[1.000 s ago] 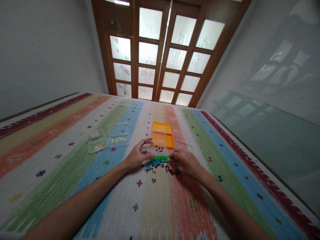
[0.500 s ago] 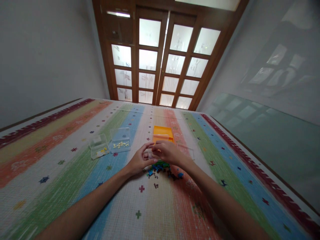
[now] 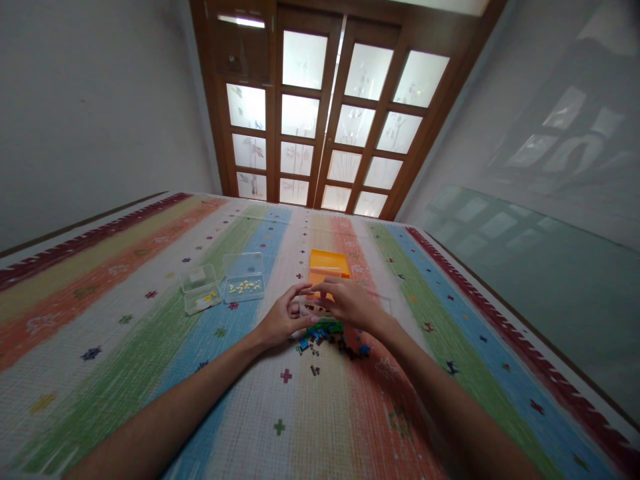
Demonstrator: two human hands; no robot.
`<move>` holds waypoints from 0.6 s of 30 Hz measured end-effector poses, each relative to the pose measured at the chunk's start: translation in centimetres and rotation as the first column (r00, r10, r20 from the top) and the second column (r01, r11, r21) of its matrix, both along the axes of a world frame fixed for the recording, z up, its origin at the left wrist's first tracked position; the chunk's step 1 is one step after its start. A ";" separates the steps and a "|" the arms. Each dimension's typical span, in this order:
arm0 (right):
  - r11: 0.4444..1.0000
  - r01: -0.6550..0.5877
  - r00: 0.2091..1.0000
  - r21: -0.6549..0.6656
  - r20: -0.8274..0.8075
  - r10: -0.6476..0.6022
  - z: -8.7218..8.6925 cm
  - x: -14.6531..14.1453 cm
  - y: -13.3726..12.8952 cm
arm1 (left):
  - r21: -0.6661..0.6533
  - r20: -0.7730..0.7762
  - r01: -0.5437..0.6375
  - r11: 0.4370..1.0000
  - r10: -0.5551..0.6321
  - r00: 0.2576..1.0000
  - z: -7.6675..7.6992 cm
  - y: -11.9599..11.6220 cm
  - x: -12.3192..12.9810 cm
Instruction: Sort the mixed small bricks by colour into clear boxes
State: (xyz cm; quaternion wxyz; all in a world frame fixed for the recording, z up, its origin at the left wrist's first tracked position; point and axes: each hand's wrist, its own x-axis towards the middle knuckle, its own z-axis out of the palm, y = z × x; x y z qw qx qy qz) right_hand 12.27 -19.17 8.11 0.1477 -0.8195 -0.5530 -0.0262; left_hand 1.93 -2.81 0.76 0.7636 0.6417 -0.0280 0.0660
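A clear plastic box (image 3: 305, 311) with some small dark brown pieces inside lies between my hands. My left hand (image 3: 284, 319) curls around its left end, thumb at the near side and fingers at the far side. My right hand (image 3: 347, 301) is over the box, its fingers bent down and pinched together. Whatever those fingertips hold, if anything, is too small to make out. Just below the hands is a pile of small building bricks (image 3: 327, 328), green, blue and brown. A few loose brown bricks (image 3: 315, 371) lie nearer to me.
Behind my hands stands an open orange box (image 3: 330, 260). To the left are two open clear boxes, one with cream pieces (image 3: 243, 288), the other with yellow and white pieces (image 3: 203, 301). A striped cloth (image 3: 240, 413) covers the table. Wooden glazed doors (image 3: 320, 113) stand beyond.
My right hand has lifted and opened slightly over the clear box, showing more of the brown pieces inside. My left hand keeps its place. The whole view has shifted a little.
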 end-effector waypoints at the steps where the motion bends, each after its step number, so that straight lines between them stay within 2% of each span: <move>1: 0.998 0.027 1.000 0.048 -0.004 -0.027 0.3 0.1 -0.6 | 0.008 -0.002 -0.004 1.000 0.004 1.000 0.0 0.0 0.0; 4: 0.987 0.078 0.997 0.141 -0.038 -0.073 1.1 0.5 -2.5 | 0.029 -0.012 -0.015 0.999 0.015 1.000 0.2 0.1 -0.1; 8: 0.981 0.116 0.992 0.152 -0.061 -0.108 1.1 0.6 -5.2 | 0.054 -0.011 -0.020 0.998 0.021 1.000 0.2 0.2 -0.1; 18: 0.996 -0.083 0.953 0.021 -0.290 0.085 -2.7 -1.5 -9.7 | 0.080 -0.025 -0.050 0.996 0.052 0.998 -0.1 0.2 0.0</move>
